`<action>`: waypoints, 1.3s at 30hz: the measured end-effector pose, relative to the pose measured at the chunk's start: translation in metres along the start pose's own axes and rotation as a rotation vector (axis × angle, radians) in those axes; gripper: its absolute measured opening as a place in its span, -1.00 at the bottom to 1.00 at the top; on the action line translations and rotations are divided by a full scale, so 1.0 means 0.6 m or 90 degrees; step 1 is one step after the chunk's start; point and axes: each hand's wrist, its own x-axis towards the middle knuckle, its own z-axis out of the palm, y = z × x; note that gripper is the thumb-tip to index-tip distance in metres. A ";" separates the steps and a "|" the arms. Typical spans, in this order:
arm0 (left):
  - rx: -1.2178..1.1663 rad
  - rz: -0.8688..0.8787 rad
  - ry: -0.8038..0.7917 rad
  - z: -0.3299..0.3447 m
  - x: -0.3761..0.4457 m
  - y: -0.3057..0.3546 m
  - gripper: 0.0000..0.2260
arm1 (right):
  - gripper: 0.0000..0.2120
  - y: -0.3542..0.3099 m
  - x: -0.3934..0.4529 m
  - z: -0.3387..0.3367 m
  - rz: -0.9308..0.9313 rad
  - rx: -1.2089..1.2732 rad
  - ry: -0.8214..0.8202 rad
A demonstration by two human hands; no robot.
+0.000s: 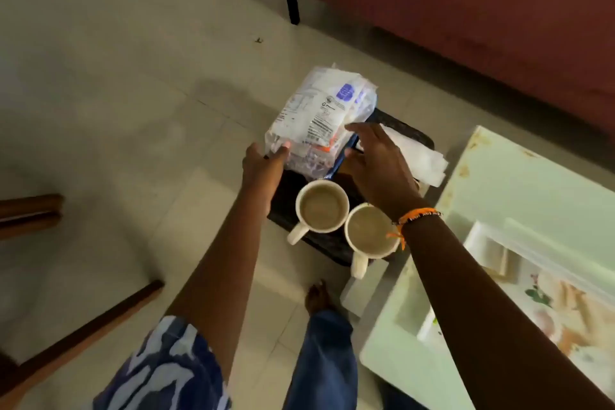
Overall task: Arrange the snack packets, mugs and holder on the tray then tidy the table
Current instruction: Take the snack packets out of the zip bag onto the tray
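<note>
A dark tray (285, 210) hangs over the floor, just left of the table corner. My left hand (264, 165) grips its left edge, with the thumb pressed against a stack of clear snack packets (319, 116) piled on the tray's far half. Two white mugs stand side by side on the near half, the left mug (321, 206) and the right mug (369, 231), both with a pale brown inside and handles pointing toward me. My right hand (379, 163) hovers over the tray with fingers spread, its fingertips at the packets' right edge. A white holder (421, 156) lies at the tray's right side, partly hidden by that hand.
A pale green table (519, 196) with a floral mat fills the right. A dark red sofa (466, 10) with a black leg stands behind. Wooden chair legs (33, 210) reach in from the left. My bare foot (316, 296) is on the tiled floor below the tray.
</note>
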 end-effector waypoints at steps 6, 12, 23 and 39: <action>-0.179 -0.074 -0.206 -0.001 0.082 -0.014 -0.72 | -0.52 -0.008 0.070 0.062 0.051 0.047 -0.017; -0.369 0.002 -0.232 0.010 0.084 -0.018 -0.69 | -0.56 -0.015 0.082 0.079 0.099 0.194 0.042; -0.106 0.534 0.044 0.017 -0.062 0.061 -0.78 | -0.73 -0.032 0.034 -0.006 0.156 0.639 0.073; 0.157 0.713 -0.245 0.195 -0.508 -0.111 -0.65 | -0.83 0.237 -0.453 -0.118 0.448 0.949 0.218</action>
